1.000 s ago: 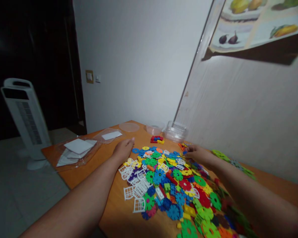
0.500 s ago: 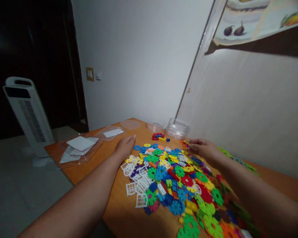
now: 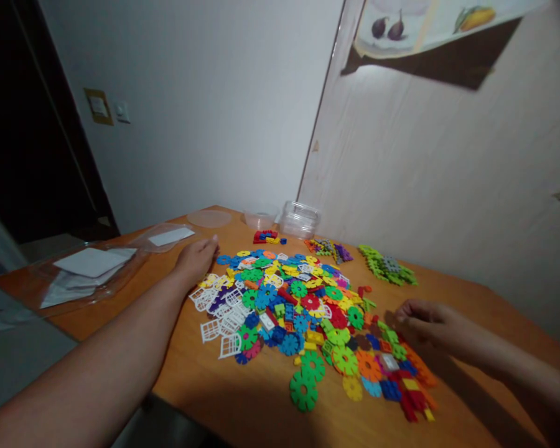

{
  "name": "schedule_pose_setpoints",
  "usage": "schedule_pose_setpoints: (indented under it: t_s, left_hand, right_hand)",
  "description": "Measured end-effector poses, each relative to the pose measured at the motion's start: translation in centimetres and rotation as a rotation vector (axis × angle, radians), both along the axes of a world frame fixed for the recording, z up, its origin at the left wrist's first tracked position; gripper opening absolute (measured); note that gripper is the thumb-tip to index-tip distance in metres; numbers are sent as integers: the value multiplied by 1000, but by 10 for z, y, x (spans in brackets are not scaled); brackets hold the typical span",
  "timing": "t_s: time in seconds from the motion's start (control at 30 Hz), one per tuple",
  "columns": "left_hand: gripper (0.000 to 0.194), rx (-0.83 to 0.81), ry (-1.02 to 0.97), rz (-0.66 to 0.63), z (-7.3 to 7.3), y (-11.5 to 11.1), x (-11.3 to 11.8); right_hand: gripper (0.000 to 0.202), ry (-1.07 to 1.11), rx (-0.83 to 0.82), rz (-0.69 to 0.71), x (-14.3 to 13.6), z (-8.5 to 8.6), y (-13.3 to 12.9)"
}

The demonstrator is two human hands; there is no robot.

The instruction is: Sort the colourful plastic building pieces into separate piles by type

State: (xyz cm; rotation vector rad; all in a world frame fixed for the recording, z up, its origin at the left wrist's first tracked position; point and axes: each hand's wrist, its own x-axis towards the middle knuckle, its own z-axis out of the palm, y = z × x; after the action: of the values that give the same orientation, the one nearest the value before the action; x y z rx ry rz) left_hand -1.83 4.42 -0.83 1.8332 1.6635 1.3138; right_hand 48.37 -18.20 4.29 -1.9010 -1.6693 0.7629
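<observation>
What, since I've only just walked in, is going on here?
A person's left hand rests on a table beside a pile of toy bricks, slotted discs and white window frames. The curled right hand is by the pile's right edge; I can't tell whether it holds anything. Behind lie smaller groups of pieces, some near clear plastic containers.

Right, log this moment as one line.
left hand: beside toy pile, far left, grip unclear | right hand: near pile's right edge, grip unclear | beyond pile: brick cluster, clear containers, green-grey pieces
</observation>
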Motion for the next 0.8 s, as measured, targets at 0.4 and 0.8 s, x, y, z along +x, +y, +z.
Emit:
schedule_pose_setpoints:
  t_s: [0.4,0.8]
  left_hand:
    - [60,-45,31,-6,4,-4,1]
    - [56,-10,42,-10,-1,-3,1]
  right_hand:
    - [41,-210,-32,85,-25,-19,10]
    - [34,-356,42,174,-32,-10,16]
